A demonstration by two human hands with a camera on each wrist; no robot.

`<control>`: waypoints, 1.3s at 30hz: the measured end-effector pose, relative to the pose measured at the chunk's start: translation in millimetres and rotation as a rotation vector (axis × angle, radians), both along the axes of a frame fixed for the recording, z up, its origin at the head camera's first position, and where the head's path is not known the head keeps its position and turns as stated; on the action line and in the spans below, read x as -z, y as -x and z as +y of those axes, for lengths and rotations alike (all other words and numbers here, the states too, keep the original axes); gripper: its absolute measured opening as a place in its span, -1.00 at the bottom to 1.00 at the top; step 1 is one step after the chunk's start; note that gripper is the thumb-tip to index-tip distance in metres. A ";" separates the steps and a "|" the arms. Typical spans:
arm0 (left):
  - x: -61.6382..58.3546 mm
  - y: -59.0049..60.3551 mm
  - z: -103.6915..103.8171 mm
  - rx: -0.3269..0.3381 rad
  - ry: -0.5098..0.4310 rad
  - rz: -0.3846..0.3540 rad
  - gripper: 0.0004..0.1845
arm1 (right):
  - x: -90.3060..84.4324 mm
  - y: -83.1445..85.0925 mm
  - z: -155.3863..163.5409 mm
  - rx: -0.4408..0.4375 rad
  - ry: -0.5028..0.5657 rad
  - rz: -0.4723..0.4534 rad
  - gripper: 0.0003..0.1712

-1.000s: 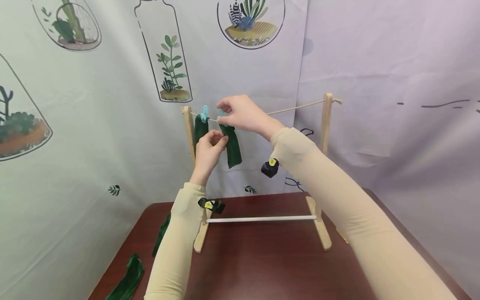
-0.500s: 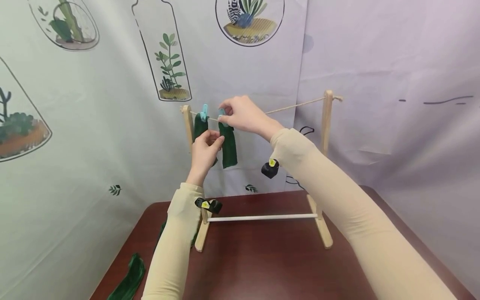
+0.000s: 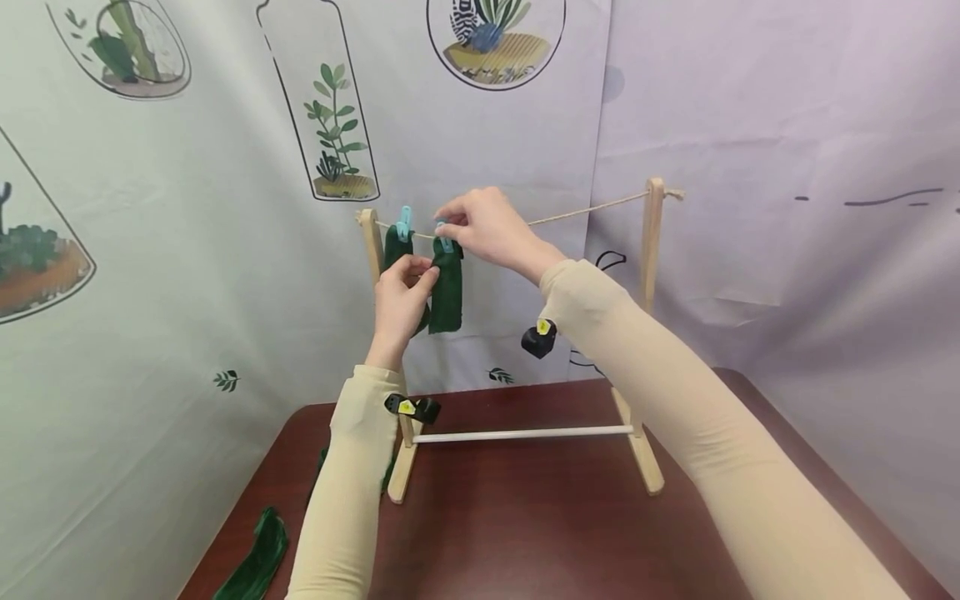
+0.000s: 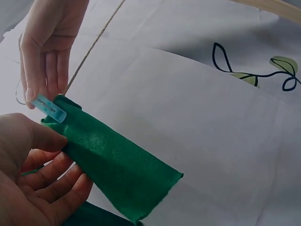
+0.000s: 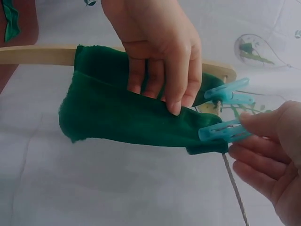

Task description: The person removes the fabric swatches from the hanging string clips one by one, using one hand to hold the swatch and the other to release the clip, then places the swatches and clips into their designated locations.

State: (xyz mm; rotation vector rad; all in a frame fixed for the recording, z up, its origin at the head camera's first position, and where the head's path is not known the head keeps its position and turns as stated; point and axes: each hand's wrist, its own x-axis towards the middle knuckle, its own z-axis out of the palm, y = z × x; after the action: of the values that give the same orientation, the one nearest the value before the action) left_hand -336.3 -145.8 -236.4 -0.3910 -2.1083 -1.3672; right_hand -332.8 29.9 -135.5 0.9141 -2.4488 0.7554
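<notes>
A green cloth strip [image 3: 447, 292] hangs folded over the rope [image 3: 588, 209]. A light-blue clothespin [image 5: 214, 132] sits on its top edge at the rope. My right hand [image 3: 491, 232] pinches the handle end of this clothespin between thumb and fingers. My left hand [image 3: 397, 304] pinches the strip's left edge, just below the clothespin. Close by on the left, a second green cloth strip [image 3: 394, 246] hangs from the same rope under another blue clothespin [image 3: 405, 222]; my left hand partly covers it in the head view.
The rope runs between two wooden posts [image 3: 651, 250] of a stand with a white crossbar [image 3: 525, 434]. It stands on a dark red table [image 3: 517, 525]. Another green cloth piece [image 3: 258, 554] lies at front left; more green shows behind my left sleeve. A printed curtain [image 3: 247, 275] hangs behind.
The held strip has swung left and now hangs straighter, close to the other strip. My left hand has moved slightly left with it. My right hand stays at the clothespin.
</notes>
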 end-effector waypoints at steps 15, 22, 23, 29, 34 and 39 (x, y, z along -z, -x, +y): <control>-3.6 -0.3 3.7 0.004 -0.038 0.003 -0.78 | 1.2 -3.1 7.2 0.000 0.116 0.068 -0.71; -4.6 -1.0 4.9 0.013 -0.061 0.003 -0.77 | -2.2 -5.8 11.7 -0.005 0.161 0.069 -0.69; -4.6 -1.0 5.1 0.012 -0.061 0.002 -0.76 | -2.7 -6.0 12.4 -0.005 0.168 0.067 -0.69; -3.2 -2.1 5.1 0.013 -0.070 -0.007 -0.74 | -6.2 -8.7 18.8 0.002 0.198 0.052 -0.69; -3.4 -4.2 5.7 0.009 -0.077 0.003 -0.74 | -8.4 -11.0 26.9 0.021 0.213 0.050 -0.67; -3.5 -4.9 6.2 0.009 -0.078 0.011 -0.73 | -10.2 -12.1 36.0 0.039 0.228 0.025 -0.58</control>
State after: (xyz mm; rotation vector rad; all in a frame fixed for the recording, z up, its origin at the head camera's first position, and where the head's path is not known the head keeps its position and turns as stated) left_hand -331.4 -139.6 -232.9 -0.3752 -2.0398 -1.4442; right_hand -320.7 66.0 -125.3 0.7822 -2.2940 0.9788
